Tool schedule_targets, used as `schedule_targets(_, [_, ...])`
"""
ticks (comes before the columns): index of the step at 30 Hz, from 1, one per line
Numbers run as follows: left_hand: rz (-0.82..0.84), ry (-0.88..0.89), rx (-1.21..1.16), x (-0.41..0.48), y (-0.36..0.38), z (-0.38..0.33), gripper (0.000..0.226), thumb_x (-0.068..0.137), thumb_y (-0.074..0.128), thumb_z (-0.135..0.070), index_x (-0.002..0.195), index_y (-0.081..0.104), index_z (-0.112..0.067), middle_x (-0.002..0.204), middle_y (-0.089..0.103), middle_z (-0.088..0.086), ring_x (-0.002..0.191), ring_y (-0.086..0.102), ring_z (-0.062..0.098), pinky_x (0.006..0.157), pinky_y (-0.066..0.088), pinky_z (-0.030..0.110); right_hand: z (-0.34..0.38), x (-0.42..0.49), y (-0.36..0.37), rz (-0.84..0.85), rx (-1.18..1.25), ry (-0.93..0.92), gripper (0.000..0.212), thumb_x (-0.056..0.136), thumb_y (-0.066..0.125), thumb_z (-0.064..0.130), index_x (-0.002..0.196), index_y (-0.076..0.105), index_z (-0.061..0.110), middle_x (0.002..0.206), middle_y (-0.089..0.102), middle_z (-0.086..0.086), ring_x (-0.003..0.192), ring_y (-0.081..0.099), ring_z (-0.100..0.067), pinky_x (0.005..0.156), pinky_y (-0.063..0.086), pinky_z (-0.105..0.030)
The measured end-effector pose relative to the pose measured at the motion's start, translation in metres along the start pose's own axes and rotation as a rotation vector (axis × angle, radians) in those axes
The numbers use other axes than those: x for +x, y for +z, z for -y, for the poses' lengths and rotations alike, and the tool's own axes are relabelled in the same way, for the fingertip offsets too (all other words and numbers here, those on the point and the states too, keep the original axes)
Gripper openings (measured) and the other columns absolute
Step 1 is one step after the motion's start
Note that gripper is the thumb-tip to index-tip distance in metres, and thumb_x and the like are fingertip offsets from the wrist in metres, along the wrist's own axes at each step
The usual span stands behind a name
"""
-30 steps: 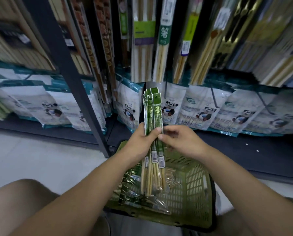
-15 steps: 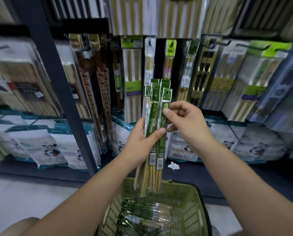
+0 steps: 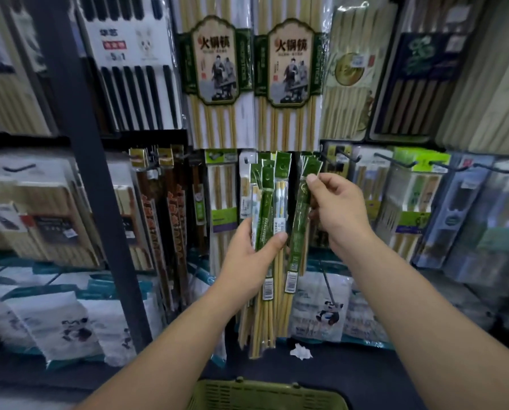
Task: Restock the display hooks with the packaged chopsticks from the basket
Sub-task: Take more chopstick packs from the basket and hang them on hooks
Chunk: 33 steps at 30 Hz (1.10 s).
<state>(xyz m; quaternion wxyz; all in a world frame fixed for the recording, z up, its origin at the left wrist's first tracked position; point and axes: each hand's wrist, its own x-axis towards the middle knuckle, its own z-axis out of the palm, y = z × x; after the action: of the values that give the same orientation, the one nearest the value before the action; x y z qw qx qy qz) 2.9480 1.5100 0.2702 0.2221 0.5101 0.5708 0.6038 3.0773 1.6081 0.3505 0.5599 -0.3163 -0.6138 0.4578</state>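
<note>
At six o'clock, nearest, lies the green basket [image 3: 262,392] rim. Beyond it, the left hand [image 3: 247,261] grips a bundle of chopstick packs [image 3: 267,208], held upright. The right hand [image 3: 339,208], at three o'clock of the bundle, pinches a single pack [image 3: 299,232]. The display hooks [image 3: 348,156] stand farthest, at twelve o'clock.
</note>
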Motion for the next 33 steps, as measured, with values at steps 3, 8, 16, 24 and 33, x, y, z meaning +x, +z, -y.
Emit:
schedule_targets(3, [-0.018,-0.025,0.005,0.001,0.002,0.001,0.097,0.088,0.064,-0.064,0.163,0.013,-0.027,0.164,0.022,-0.015,0.125,0.017,-0.012,0.106,0.014,0.018,0.005,0.012,-0.001,-0.085,-0.008,0.051,0.016,0.102,0.061,0.031,0.095,0.074,0.028,0.082,0.07,0.012,0.073,0.059,-0.008,0.068,0.053,-0.025])
schedule_targets(8, [-0.017,-0.016,0.003,-0.002,0.002,0.004,0.096,0.087,0.064,-0.065,0.162,0.016,-0.029,0.153,0.027,-0.023,0.13,0.021,-0.009,0.107,0.021,0.022,0.009,0.02,0.001,-0.104,-0.031,0.092,0.022,0.098,0.066,0.029,0.08,0.074,0.021,0.084,0.073,0.004,0.082,0.061,0.001,0.085,0.046,-0.025])
schedule_targets(16, [-0.024,-0.059,0.017,-0.001,0.0,0.0,0.061,0.095,0.067,-0.048,0.143,0.03,-0.04,0.096,0.039,-0.065,0.092,0.033,-0.045,0.08,0.027,-0.01,0.001,0.028,0.002,-0.121,-0.077,0.098,0.03,0.098,0.063,0.024,0.093,0.068,-0.006,0.068,0.045,-0.007,0.063,0.044,-0.015,0.068,0.044,-0.022])
schedule_targets(24, [-0.018,-0.043,-0.053,0.002,0.0,-0.002,0.051,0.093,0.069,-0.048,0.139,0.047,-0.039,0.136,0.055,-0.029,0.121,0.05,-0.017,0.115,0.039,0.033,-0.015,0.04,0.006,-0.169,-0.184,0.038,0.036,0.096,0.066,0.03,0.078,0.065,-0.002,0.047,0.042,0.011,0.052,0.044,-0.01,0.064,0.045,-0.024])
schedule_targets(33, [-0.017,0.008,-0.09,0.001,-0.001,-0.008,0.079,0.09,0.068,-0.056,0.154,0.038,-0.02,0.153,0.051,-0.002,0.142,0.046,0.017,0.12,0.035,0.049,-0.025,0.056,0.017,-0.261,-0.263,0.055,0.034,0.094,0.067,0.039,0.068,0.065,0.018,0.06,0.063,0.01,0.064,0.062,-0.009,0.055,0.039,-0.023])
